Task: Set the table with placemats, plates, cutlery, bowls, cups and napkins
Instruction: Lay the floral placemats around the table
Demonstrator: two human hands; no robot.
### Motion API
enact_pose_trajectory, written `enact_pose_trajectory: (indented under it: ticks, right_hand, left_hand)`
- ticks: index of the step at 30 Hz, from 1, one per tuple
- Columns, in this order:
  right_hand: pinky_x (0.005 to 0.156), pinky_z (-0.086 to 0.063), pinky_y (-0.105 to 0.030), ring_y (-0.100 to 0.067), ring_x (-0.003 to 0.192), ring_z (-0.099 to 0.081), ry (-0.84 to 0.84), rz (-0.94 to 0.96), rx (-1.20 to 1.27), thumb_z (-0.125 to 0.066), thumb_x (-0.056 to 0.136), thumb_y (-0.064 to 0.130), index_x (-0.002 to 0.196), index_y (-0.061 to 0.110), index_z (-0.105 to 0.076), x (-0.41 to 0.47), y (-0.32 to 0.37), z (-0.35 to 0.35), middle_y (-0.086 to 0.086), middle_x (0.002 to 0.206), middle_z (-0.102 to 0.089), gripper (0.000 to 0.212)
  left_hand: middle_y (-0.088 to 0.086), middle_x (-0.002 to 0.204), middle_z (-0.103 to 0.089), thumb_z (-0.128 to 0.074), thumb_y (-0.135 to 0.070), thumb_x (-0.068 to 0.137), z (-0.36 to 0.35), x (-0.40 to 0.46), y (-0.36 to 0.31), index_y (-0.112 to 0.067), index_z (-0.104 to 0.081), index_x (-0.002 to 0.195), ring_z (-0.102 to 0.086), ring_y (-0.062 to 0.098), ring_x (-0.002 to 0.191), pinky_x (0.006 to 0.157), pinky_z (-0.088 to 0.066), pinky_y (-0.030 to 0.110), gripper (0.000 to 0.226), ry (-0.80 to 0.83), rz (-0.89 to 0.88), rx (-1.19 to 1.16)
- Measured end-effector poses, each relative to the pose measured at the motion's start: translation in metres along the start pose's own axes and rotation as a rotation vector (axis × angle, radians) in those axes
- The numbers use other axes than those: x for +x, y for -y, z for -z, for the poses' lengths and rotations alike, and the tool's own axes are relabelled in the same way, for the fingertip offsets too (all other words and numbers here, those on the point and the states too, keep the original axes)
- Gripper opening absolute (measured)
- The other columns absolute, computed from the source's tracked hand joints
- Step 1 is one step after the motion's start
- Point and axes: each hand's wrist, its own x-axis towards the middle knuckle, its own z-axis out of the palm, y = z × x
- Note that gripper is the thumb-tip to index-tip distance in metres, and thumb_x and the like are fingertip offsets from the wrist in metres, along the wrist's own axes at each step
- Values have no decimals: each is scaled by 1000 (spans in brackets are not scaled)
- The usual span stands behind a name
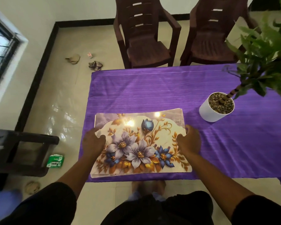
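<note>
Pale glossy tiled floor (58, 88), white walls with a dark skirting, and a barred window (0, 51) off to the left. In the middle stands the bench (152, 91), draped in a striped purple cloth. Two dark brown plastic chairs (146, 38) sit side by side beyond its far edge.

Down at the near edge, towards the left corner, lies the stack of placemats (139, 143), flat on the cloth, floral print up: purple and blue flowers with gold leaves on cream. More than one sheet shows at the stack's edges, slightly out of line.

Both hands are on it. The left hand (92, 142) covers the left edge of the stack, thumb on top of the print and fingers curled over the edge. The right hand (189, 140) mirrors it at the right edge, thumb on top, fingers wrapped round the side. So each hand grips the placemats, one on either side.

Towards the right end of the bench stands a white pot (214, 111) filled with pebbles, a leafy green plant (266, 46) rising from it, well apart from the stack.

On the floor: crumpled scraps of paper (86, 60) beyond the bench's far left corner, and a green packet (55, 161) beside a dark stool (19, 150) on the left.
</note>
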Motion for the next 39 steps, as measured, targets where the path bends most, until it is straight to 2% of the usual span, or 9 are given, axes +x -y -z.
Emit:
enact_pose_trajectory:
  ticks: [6, 10, 14, 17, 21, 25, 29, 35, 39]
  right_hand:
    - [88, -58, -47, -33, 104, -67, 174, -207, 152, -72, 80, 17, 119, 11, -64, 16, 2, 2, -11, 116, -70, 41]
    - [89, -55, -45, -37, 115, -60, 135, -188, -59, -74, 82, 20, 128, 13, -51, 11, 2, -2, -13, 126, -61, 52]
    - [89, -52, -47, -41, 121, -56, 96, -165, -127, -75, 81, 20, 131, 11, -44, 11, 2, -4, -18, 132, -57, 60]
    - [81, -51, -42, -43, 115, -61, 113, -186, -72, -72, 81, 18, 133, 8, -41, 17, -2, 4, -19, 129, -60, 61]
    - [88, -54, -47, -43, 114, -61, 131, -237, -28, -70, 80, 20, 134, 10, -45, 26, -12, 23, -18, 128, -62, 60]
    - [92, -55, -51, -41, 114, -60, 157, -240, 58, -71, 80, 13, 128, 11, -47, 27, -21, 31, -16, 126, -61, 54]
    - [88, -57, -47, -34, 109, -63, 189, -249, 155, -76, 80, 7, 125, 11, -52, 27, -31, 34, -13, 124, -64, 51]
    - [93, -55, -48, -33, 112, -63, 132, -194, 89, -79, 79, 13, 126, 14, -58, 23, -35, 33, -11, 125, -65, 52]
    - [85, -55, -42, -30, 103, -64, 145, -164, 101, -81, 77, 15, 116, 16, -61, 21, -26, 26, -9, 119, -68, 44]
  left_hand:
    - [9, 86, -69, -77, -22, 75, 6, 16, 7, -12, -74, 94, -65, 32, 83, 78, -52, 41, 22, -9, 298, -347]
    - [9, 117, -70, -78, -15, 79, -2, 12, 13, -14, -68, 109, -66, 30, 94, 78, -49, 34, 32, 83, 249, -300]
    - [7, 124, -66, -72, -17, 84, -11, 7, 12, -15, -63, 121, -63, 33, 112, 100, -49, 45, 38, 94, 84, -51]
    - [9, 118, -68, -72, -17, 83, -19, 2, 10, -12, -66, 115, -61, 34, 114, 103, -47, 47, 33, 59, 4, 51]
    - [14, 132, -66, -61, -25, 97, -26, 2, 10, -16, -69, 124, -54, 37, 129, 112, -39, 50, 30, -13, 16, 126]
    - [17, 129, -63, -53, -19, 98, -16, 17, 9, -11, -62, 126, -59, 40, 122, 102, -44, 45, 31, -145, 206, -95]
    - [14, 112, -74, -69, -26, 89, -4, 35, 12, -15, -75, 116, -68, 37, 108, 98, -54, 40, 30, -119, 337, -259]
    - [10, 107, -77, -79, -32, 86, -1, 33, 15, -18, -80, 111, -71, 33, 102, 101, -55, 42, 29, -87, 310, -190]
    - [10, 106, -76, -75, -29, 87, 7, 33, 14, -21, -77, 108, -70, 36, 101, 99, -56, 46, 23, -150, 287, -122]
